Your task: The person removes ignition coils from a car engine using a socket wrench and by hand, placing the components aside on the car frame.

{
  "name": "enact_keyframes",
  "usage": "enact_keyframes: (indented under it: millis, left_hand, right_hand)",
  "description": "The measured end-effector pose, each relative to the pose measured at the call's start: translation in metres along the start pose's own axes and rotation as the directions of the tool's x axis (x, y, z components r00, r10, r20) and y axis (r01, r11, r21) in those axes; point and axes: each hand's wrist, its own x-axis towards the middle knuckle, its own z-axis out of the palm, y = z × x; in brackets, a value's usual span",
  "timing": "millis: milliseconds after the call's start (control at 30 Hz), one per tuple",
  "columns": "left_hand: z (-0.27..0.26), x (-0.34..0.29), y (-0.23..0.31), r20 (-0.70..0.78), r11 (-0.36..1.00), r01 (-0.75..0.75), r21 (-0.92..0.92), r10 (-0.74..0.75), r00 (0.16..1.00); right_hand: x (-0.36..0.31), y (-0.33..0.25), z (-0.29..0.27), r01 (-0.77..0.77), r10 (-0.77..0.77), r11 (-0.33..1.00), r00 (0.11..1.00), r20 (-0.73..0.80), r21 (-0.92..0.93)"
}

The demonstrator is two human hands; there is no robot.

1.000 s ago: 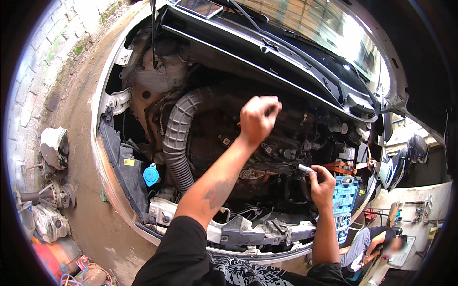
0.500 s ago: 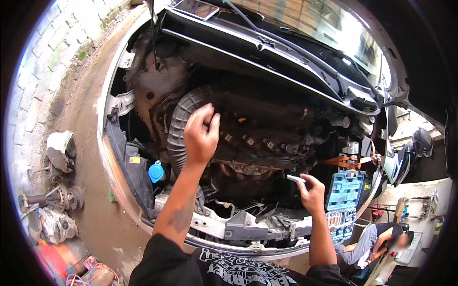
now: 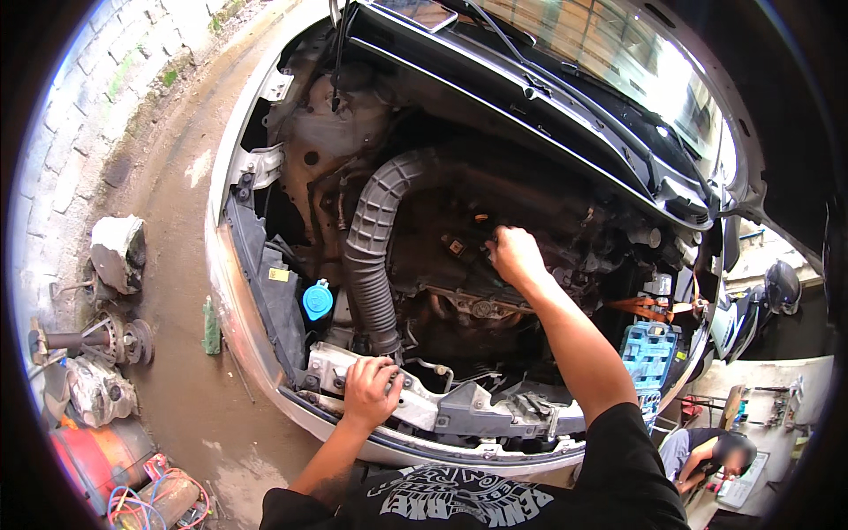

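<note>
My right hand [image 3: 517, 256] reaches over the dark engine [image 3: 530, 208], with its fingers pinched together beside the row of ignition coils [image 3: 455, 246]. Whatever lies between those fingertips is hidden, and the pale, slim piece seen in this hand before does not show. Down at the front of the bay, my left hand [image 3: 371, 391] rests with bent fingers gripping the pale metal radiator support [image 3: 424, 406]. A grey ribbed air intake hose [image 3: 380, 212] curves between my left hand and the engine's far left.
A blue cap [image 3: 317, 300] sits left of the hose. At the bay's right lies a blue tool case [image 3: 649, 353] near an orange strap [image 3: 640, 306]. A person [image 3: 720, 455] bends over at the lower right. Old parts [image 3: 102, 389] lie along the left wall.
My right hand has moved up and left onto the engine near the coils. My left hand has come down from above the hose to the radiator support. The view has shifted slightly.
</note>
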Motion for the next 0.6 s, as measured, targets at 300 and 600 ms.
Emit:
enact_keyframes:
  millis: [300,600]
  left_hand:
    - [0.084,0.134,0.015,-0.111,0.961,-0.097,-0.259,0.070,0.991]
    - [0.152,0.229,0.014,0.051,0.903,0.110,-0.415,-0.098,0.994]
  right_hand:
    - [0.008,-0.022,-0.007,-0.149,0.161,0.981,0.983,0.088,-0.123]
    - [-0.001,-0.014,-0.010,0.187,-0.191,0.980,0.980,-0.056,-0.069]
